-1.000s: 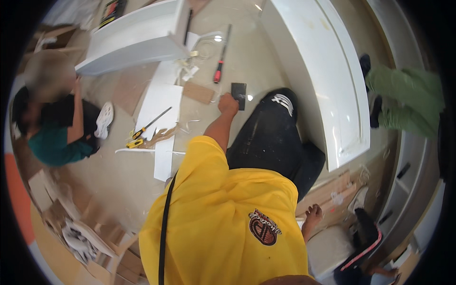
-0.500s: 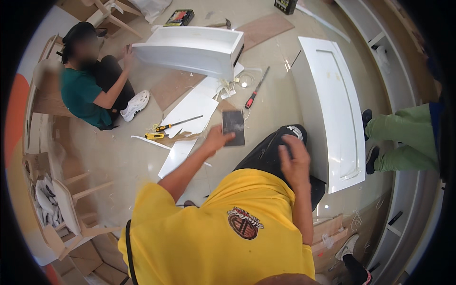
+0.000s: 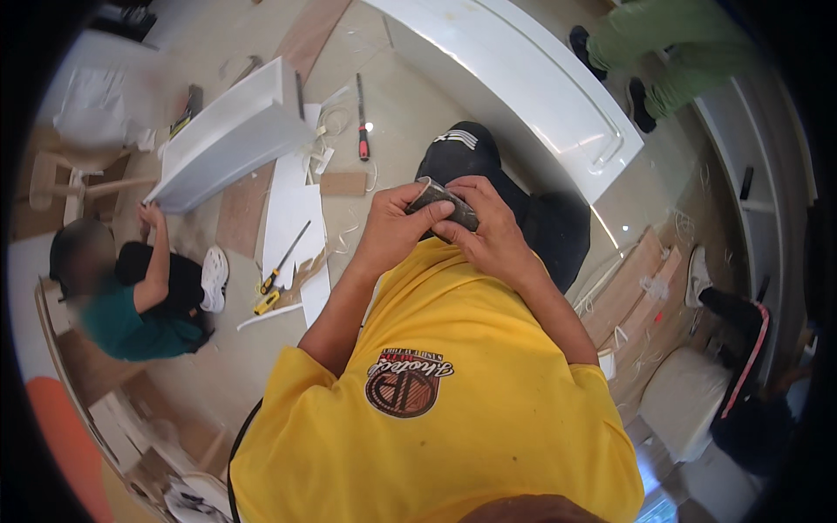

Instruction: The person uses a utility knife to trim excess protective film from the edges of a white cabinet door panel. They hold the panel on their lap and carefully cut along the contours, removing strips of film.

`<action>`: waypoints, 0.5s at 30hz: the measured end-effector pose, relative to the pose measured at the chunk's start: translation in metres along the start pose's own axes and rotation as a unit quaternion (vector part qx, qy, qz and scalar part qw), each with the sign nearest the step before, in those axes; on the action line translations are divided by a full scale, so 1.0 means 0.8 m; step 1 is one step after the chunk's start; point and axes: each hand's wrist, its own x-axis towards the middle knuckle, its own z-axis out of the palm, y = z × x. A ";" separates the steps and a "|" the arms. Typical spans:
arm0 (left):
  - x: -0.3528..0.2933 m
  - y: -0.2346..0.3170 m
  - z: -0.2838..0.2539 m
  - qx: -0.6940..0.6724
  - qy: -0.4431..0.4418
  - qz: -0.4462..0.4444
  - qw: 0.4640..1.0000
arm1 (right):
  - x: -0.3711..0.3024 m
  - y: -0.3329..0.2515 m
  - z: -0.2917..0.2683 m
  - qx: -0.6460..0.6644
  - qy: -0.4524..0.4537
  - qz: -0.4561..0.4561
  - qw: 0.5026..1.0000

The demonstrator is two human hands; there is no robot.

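Observation:
Both my hands are together in front of my shirt, bending a dark grey sheet of sandpaper [image 3: 462, 214] into a curled, folded shape. My left hand [image 3: 391, 231] grips its left part with the thumb pressed on top. On the other end, my right hand [image 3: 490, 228] is closed, its thumb near the lower edge and its fingers over the far side. A small brown wood block [image 3: 343, 183] lies on the floor beyond my left hand. Farther off is a file with a red and black handle [image 3: 363, 144].
At the left, a person in a green top [image 3: 131, 301] holds a white drawer-like box [image 3: 231, 144]. A long white panelled unit [image 3: 523, 78] stands beyond my knee. A yellow-handled tool [image 3: 267, 302] and a screwdriver [image 3: 268, 283] lie by white scraps [image 3: 288, 209]. Another person's green trousers [image 3: 663, 52] show at far right.
My left hand has lifted the sandpaper off the floor, and my right hand has joined it. The flat sheet is now bent. The view has turned, shifting the surroundings.

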 end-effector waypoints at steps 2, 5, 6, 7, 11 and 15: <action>0.010 0.001 0.005 0.013 0.048 0.031 0.998 | -0.001 -0.005 -0.006 0.101 0.020 0.113 0.988; 0.037 0.007 0.015 0.069 0.142 0.119 0.980 | -0.002 -0.004 -0.029 0.143 0.043 0.194 0.970; 0.042 0.018 0.022 0.148 0.167 0.165 0.961 | -0.008 -0.002 -0.037 0.139 0.047 0.212 0.966; 0.045 0.020 0.021 0.166 0.130 0.164 0.964 | -0.012 0.002 -0.044 0.145 0.033 0.219 0.964; 0.059 0.008 0.040 0.002 -0.037 0.027 0.999 | -0.016 0.026 -0.053 0.193 0.042 0.216 0.956; 0.111 -0.007 0.073 -0.062 0.011 -0.052 0.997 | -0.018 0.031 -0.058 0.387 0.203 0.174 0.882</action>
